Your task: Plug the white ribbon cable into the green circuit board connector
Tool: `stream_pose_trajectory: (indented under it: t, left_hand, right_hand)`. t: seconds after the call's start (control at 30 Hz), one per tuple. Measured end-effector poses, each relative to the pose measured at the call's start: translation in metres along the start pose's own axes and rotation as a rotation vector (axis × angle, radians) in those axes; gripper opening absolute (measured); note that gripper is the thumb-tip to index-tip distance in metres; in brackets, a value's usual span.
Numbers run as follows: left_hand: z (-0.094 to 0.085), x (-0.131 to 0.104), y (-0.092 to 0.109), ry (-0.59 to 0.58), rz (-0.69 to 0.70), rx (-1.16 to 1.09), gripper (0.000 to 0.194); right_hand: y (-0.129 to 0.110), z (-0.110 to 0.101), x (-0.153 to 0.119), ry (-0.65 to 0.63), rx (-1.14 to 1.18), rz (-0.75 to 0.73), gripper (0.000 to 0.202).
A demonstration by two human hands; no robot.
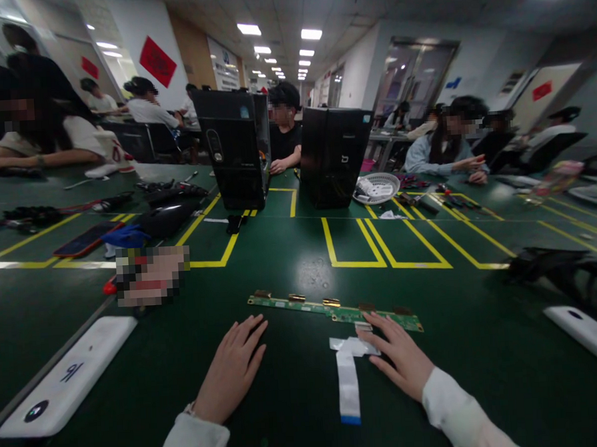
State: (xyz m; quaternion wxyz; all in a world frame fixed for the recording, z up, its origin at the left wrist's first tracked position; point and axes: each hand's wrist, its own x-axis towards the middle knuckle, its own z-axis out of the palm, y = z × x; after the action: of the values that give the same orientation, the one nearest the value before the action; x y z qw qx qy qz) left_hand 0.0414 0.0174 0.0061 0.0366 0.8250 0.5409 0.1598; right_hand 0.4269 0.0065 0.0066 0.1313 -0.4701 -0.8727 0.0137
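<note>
Circuit board (313, 309) and ribbon cable (348, 384) set out together on the tabletop (289, 421).
At left, a white case (69, 379) lies flat. Next, the left hand (230, 364) is palm down, fingers slightly apart, holding nothing, just short of the board's left end. The board lies across the middle, with the folded white cable on its near side, right of centre. The right hand (403, 355) reaches over the board's right part, fingers apart, not seen clamped; contact beneath the fingertips cannot be confirmed. A second white case (592, 335) lies at the right edge. Progress, judged from the layout: board and cable are positioned together; the cable's near, blue end is unconnected. Whether its far end is seated in the board cannot be told.
</note>
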Motion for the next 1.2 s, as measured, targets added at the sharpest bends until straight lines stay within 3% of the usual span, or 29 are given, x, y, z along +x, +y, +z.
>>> stream_pose_trajectory:
  t: [0.27,0.47,0.67,0.87,1.07,1.2]
  left_hand:
    - [-0.001,0.002,0.001,0.005,0.005,0.003,0.046]
    - [0.000,0.002,0.001,0.007,0.006,0.011,0.046]
    - [0.000,0.001,0.001,0.002,0.003,0.013,0.046]
    - [-0.001,0.002,0.003,0.000,0.004,0.015,0.046]
    - [-0.001,0.001,0.002,-0.017,-0.006,0.020,0.047]
    - [0.001,0.002,0.001,0.015,0.007,0.016,0.046]
  right_hand:
    - [0.053,-0.017,-0.121,0.091,-0.112,0.234,0.051]
    - [0.069,-0.014,-0.156,0.172,-0.181,0.467,0.056]
    - [0.088,-0.004,-0.152,0.205,-0.243,0.659,0.063]
    - [0.118,-0.007,-0.137,0.162,-0.321,0.858,0.065]
    - [0.148,-0.023,-0.101,0.023,-0.306,1.057,0.073]
    - [0.161,-0.034,-0.070,0.031,-0.295,1.175,0.071]
